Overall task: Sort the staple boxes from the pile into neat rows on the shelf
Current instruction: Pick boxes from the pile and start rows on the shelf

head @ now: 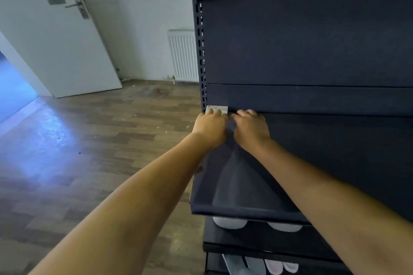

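Note:
A dark blue shelf [245,185] juts out from a dark back panel. In its far left back corner sits a small white staple box [220,109] with red print. My left hand [210,127] reaches to that corner, its fingertips curled on the front of the box. My right hand [251,126] lies just to the right of it, fingers curled down at the back edge of the shelf; whatever is under those fingers is hidden. No pile of boxes is in view.
A slotted upright [200,47] runs along the shelf's left side. Lower shelves hold pale rounded items [230,222]. To the left are wooden floor [89,140], a white door [62,40] and a radiator [182,53].

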`<state>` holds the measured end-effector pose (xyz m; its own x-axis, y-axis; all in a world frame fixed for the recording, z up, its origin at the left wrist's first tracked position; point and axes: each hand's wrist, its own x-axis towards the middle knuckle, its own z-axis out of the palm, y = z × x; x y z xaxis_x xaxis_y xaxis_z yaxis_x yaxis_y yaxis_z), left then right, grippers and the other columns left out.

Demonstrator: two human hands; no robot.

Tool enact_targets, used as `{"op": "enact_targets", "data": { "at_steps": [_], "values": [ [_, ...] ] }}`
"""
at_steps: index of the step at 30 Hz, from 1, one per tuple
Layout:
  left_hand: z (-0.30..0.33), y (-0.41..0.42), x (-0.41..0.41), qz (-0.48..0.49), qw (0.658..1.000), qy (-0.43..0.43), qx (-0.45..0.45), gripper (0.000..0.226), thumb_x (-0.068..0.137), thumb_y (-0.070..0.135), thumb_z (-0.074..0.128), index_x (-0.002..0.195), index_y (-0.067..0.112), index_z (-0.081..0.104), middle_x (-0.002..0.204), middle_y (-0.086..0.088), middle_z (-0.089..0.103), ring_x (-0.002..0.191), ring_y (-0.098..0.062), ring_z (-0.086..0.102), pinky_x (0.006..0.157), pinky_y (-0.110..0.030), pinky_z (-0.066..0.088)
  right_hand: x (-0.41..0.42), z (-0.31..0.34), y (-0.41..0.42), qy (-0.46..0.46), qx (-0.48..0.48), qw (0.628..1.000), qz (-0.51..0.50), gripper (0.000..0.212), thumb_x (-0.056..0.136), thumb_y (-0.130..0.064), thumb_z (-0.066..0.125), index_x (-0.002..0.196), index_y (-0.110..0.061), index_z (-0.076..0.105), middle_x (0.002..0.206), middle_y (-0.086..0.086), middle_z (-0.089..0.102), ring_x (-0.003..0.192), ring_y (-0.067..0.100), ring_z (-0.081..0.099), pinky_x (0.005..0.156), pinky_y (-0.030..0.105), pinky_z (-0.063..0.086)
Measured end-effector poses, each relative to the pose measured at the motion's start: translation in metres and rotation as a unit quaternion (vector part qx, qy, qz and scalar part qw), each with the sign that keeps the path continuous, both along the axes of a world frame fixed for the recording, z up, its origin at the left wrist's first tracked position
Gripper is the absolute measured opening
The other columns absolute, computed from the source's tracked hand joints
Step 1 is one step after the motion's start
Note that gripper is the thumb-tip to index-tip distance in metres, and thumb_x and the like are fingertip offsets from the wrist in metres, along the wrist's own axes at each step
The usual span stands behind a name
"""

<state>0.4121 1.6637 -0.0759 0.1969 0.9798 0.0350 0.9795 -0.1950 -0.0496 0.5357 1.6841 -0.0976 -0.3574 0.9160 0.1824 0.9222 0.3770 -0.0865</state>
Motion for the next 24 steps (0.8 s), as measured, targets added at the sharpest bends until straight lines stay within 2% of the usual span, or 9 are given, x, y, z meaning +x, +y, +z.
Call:
{"op": "enact_targets", "data": {
  "at_steps": [7,12,16,24],
  "values": [
    [0.010,-0.007,0.059,-0.017,0.999,0.028,0.032,0.039,0.090,0.024,0.047,0.127,0.011,0.045,0.130,-0.009,0.046,0.120,-0.030,0.041,0.097,-0.040,0.034,0.062,0.011,-0.016,0.021,0.002,0.999,-0.034,0.037,0.089,-0.015,0.045,0.125,-0.013,0.050,0.124,0.002,0.052,0.117,0.024,0.043,0.095,0.036,0.034],
    [0.003,-0.002,0.121,0.008,0.999,0.020,0.039,0.038,0.092,0.025,0.046,0.128,0.012,0.044,0.129,-0.008,0.046,0.119,-0.029,0.042,0.097,-0.039,0.035,0.125,0.013,-0.019,0.018,0.010,0.999,-0.035,0.041,0.090,-0.018,0.045,0.130,-0.011,0.046,0.129,0.004,0.049,0.122,0.025,0.039,0.099,0.036,0.032],
    [0.002,-0.002,0.196,0.014,0.999,-0.001,0.038,0.039,0.092,0.022,0.045,0.129,0.011,0.044,0.131,-0.007,0.045,0.121,-0.028,0.040,0.096,-0.037,0.035,0.198,0.023,-0.018,0.010,0.002,0.999,-0.039,0.046,0.093,-0.019,0.044,0.138,-0.011,0.037,0.140,0.005,0.041,0.130,0.025,0.032,0.105,0.036,0.028],
    [0.008,-0.009,0.349,0.024,0.997,-0.053,0.048,0.040,0.094,0.027,0.044,0.130,0.011,0.044,0.133,-0.008,0.046,0.123,-0.027,0.040,0.097,-0.037,0.035,0.343,0.038,-0.022,0.000,0.006,1.000,-0.028,0.045,0.092,-0.018,0.046,0.135,-0.009,0.040,0.137,0.007,0.044,0.125,0.027,0.038,0.101,0.039,0.034]
  ]
}}
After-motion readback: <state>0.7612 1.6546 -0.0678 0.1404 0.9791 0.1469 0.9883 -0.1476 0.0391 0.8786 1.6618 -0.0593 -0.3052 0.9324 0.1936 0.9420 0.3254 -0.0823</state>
